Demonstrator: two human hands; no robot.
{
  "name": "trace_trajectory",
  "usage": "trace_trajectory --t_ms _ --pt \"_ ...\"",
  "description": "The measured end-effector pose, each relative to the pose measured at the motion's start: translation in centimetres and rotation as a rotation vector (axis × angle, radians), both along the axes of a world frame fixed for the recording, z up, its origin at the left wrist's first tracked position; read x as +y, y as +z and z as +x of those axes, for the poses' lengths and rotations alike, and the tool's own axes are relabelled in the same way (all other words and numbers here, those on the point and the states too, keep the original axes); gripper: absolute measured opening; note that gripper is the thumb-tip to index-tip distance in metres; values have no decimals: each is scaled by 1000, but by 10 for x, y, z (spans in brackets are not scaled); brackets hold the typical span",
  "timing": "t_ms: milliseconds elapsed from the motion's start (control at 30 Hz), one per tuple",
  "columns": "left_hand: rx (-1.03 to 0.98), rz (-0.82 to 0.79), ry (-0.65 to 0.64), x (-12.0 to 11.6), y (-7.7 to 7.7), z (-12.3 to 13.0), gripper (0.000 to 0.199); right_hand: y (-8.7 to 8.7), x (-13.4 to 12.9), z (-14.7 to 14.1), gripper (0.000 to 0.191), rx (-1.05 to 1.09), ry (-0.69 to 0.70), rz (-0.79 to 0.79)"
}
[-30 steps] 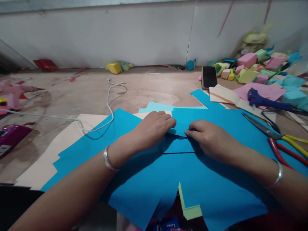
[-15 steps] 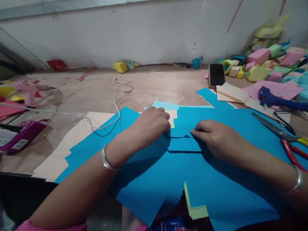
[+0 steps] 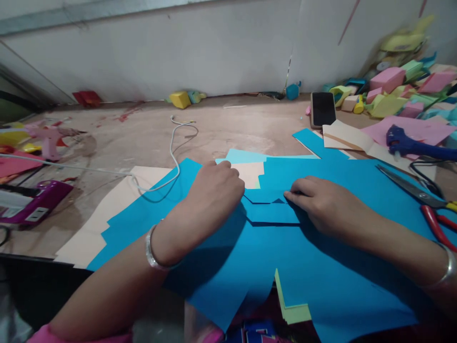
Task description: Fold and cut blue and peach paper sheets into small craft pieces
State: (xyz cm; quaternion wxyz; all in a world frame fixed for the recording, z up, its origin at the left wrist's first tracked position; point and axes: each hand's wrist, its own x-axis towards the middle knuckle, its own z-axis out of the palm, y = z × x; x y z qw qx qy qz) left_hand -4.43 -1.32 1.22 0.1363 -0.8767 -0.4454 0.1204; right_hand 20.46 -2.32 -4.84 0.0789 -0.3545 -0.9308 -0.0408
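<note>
A folded blue paper strip (image 3: 273,213) lies over large blue sheets (image 3: 228,267) in the middle. My right hand (image 3: 312,202) pinches its right part between thumb and fingers, beside a small dark triangular fold. At the strip's left end, my left hand (image 3: 217,195) is closed with knuckles up; its fingertips are hidden, so what they hold, if anything, does not show. Under the blue sheets peek pale peach sheets (image 3: 89,233) and light green paper (image 3: 298,313).
Scissors (image 3: 410,188), a blue glue gun (image 3: 403,143) and a phone (image 3: 323,110) lie right, near a heap of paper shapes (image 3: 387,78). A white cable (image 3: 172,147) crosses the left, near a purple device (image 3: 43,202) and pink glue gun (image 3: 48,140).
My left hand has shifted slightly left, uncovering the strip's angled left end. The right hand keeps its pinch in nearly the same place. The view has moved a little.
</note>
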Motion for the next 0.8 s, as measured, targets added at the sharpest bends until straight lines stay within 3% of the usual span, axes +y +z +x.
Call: trace_trajectory --t_ms 100,267,433,533,633,800 --pt "-67 47 41 5 0 4 23 1 0 -1 36 11 -2 0" --pt "-224 -81 -157 7 -9 10 24 2 0 -1 34 12 -11 15" --pt "-167 -95 -30 10 -12 9 32 1 0 1 34 -20 -2 55" --pt "-250 -52 32 16 -15 11 33 0 0 1 33 -3 19 125" --pt "-435 -101 -7 19 -21 15 25 -1 1 0 31 4 33 227" --pt "-594 -258 -30 20 -29 19 40 0 4 1 34 49 -8 312"
